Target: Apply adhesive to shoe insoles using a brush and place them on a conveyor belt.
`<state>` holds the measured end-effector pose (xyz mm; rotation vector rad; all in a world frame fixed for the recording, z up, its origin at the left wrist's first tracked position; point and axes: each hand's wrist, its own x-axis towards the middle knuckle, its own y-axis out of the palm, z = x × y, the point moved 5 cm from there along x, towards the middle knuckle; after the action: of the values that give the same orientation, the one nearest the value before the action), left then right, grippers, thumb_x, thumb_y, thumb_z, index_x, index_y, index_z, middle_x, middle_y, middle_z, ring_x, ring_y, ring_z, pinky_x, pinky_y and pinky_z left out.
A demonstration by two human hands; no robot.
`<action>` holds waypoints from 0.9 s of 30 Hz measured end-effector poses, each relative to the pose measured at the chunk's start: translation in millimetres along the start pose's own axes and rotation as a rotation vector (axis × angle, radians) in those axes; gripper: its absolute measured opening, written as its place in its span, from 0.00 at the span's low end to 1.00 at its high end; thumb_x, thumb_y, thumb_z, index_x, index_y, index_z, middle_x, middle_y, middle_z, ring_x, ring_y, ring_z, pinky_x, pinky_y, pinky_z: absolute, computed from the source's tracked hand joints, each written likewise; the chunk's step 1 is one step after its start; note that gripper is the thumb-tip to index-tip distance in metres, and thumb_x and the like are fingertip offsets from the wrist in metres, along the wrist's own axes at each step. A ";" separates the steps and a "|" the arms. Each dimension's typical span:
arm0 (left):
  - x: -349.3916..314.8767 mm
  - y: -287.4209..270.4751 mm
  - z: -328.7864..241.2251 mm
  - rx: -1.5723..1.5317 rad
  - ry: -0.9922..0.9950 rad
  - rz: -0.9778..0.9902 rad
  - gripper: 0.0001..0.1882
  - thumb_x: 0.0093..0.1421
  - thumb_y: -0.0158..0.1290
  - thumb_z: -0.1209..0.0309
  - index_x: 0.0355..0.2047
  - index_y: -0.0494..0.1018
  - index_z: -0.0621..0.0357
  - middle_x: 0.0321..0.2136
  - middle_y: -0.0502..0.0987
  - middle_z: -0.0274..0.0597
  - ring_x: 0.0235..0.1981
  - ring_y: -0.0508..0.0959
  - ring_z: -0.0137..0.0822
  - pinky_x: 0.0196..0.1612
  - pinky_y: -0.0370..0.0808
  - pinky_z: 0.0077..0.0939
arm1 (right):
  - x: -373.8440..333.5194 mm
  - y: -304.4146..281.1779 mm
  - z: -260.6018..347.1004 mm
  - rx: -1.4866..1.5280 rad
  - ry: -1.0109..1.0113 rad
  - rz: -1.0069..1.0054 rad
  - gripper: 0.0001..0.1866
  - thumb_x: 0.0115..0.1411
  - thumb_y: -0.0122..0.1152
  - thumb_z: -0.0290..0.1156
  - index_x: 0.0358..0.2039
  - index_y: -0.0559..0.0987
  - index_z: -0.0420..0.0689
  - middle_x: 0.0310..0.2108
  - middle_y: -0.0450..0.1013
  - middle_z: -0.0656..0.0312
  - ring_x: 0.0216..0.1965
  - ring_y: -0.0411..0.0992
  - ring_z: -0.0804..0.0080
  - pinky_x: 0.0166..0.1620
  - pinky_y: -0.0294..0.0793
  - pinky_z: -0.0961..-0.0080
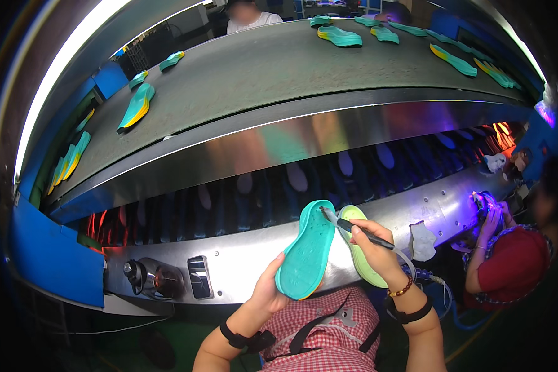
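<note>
My left hand (pixel 271 286) grips the heel end of a teal shoe sole (pixel 304 257), its hollow inner side turned up and its toe pointing away from me. Between the fingers of my right hand (pixel 376 248) is a glue brush (pixel 367 234) with a black handle and a thin clear tube trailing from its back end. The brush tip touches the inside of the sole near the toe. Beneath my right hand a lime-green sole (pixel 364 263) rests on the steel ledge (pixel 242 263), partly covered by the hand and the teal sole.
Several teal and yellow soles (pixel 136 106) lie on the upper conveyor belt (pixel 248 68). Below it, a dark lower conveyor carries pale sole shapes (pixel 296 177). A jug (pixel 158 279), a phone (pixel 199 277) and a white cloth (pixel 423 240) sit on the ledge. A co-worker in red (pixel 514 266) works at right.
</note>
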<state>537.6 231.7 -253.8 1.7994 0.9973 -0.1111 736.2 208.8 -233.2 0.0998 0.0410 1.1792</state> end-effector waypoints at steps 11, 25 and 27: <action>-1.3 9.5 -3.7 0.049 0.030 0.019 0.27 0.61 0.32 0.55 0.56 0.52 0.58 0.53 0.60 0.50 0.52 0.65 0.50 0.50 0.64 0.56 | -30.0 16.3 3.4 -0.182 -0.025 0.127 0.09 0.56 0.49 0.26 0.33 0.74 0.33 0.21 0.72 0.60 0.23 0.70 0.81 0.29 0.69 0.85; -10.3 7.9 -28.7 0.203 0.053 0.048 0.29 0.60 0.39 0.58 0.57 0.52 0.62 0.51 0.63 0.53 0.49 0.68 0.48 0.50 0.67 0.50 | -39.4 -53.6 -12.4 0.750 0.223 -0.308 0.12 0.56 0.47 0.37 0.29 0.73 0.41 0.15 0.67 0.64 0.14 0.63 0.77 0.18 0.62 0.83; -18.6 17.5 -41.3 0.424 0.028 0.102 0.30 0.59 0.41 0.59 0.56 0.51 0.64 0.49 0.65 0.55 0.46 0.71 0.48 0.48 0.69 0.46 | -44.1 -75.0 -13.2 0.839 0.161 -0.381 0.12 0.56 0.47 0.37 0.28 0.73 0.42 0.14 0.66 0.66 0.13 0.63 0.78 0.16 0.61 0.84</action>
<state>522.5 252.2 -212.5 2.2390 0.9485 -0.2489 787.2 140.4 -254.7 0.7036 0.6705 0.7224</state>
